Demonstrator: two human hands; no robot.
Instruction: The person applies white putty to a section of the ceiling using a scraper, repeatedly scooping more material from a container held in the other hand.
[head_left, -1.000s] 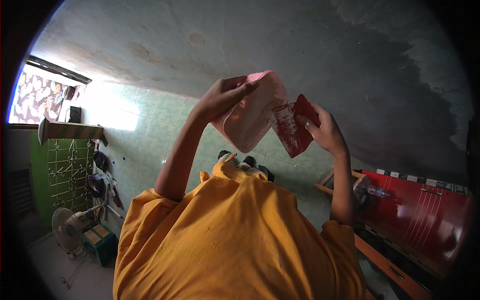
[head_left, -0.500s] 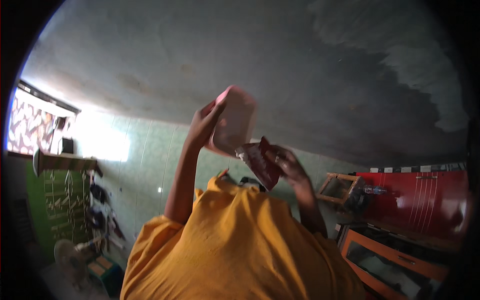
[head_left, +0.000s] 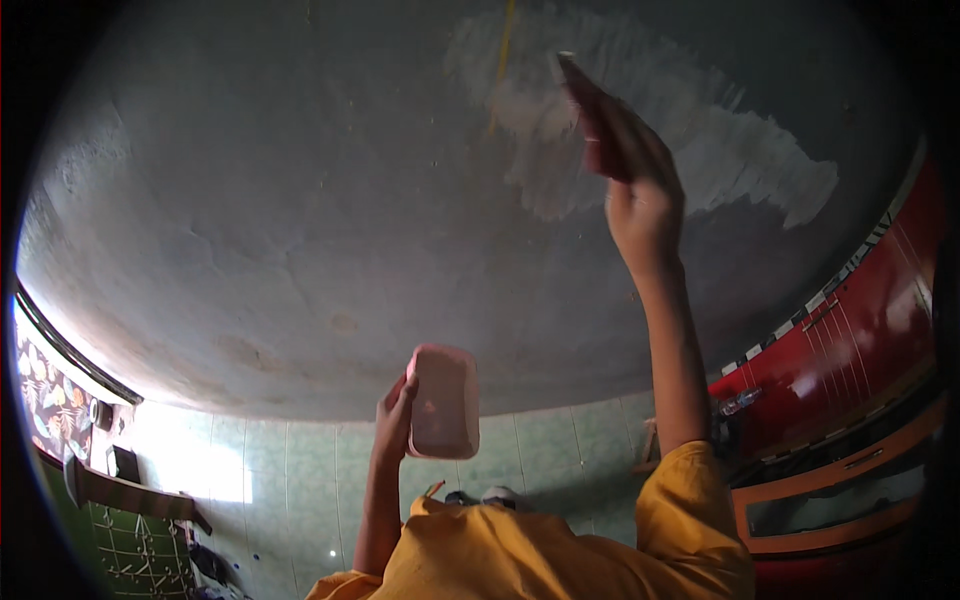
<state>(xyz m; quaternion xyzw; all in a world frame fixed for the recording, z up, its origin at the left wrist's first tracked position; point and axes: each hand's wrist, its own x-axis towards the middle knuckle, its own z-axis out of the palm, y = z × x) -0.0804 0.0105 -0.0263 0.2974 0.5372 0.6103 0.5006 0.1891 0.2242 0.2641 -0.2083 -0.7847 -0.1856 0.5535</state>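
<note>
Left hand is gripping 1 pink tub, fingers clasping its left edge. Tub is sitting just right of that grip, in front of the wall, its open side facing the camera; a small light spot is showing inside.

Right hand is gripping 1 red scraper, well above and to the right of the left grip. Scraper is pointing up and left out of the right grip, with something whitish showing at its tip. Hand and scraper are both blurring a bit; cannot tell if the scraper is touching the wall.

Grey wall is filling the space behind both grips. A pale patch is spreading behind the right grip and out to its right. A yellow streak is running down the wall, up and left of the right grip.

Below the left grip, green floor tiles are showing, with 2 feet standing below and right of it. A yellow shirt is covering the person's body. Below and right of the right grip, a red cabinet is standing, 1 clear bottle lying near it.
</note>
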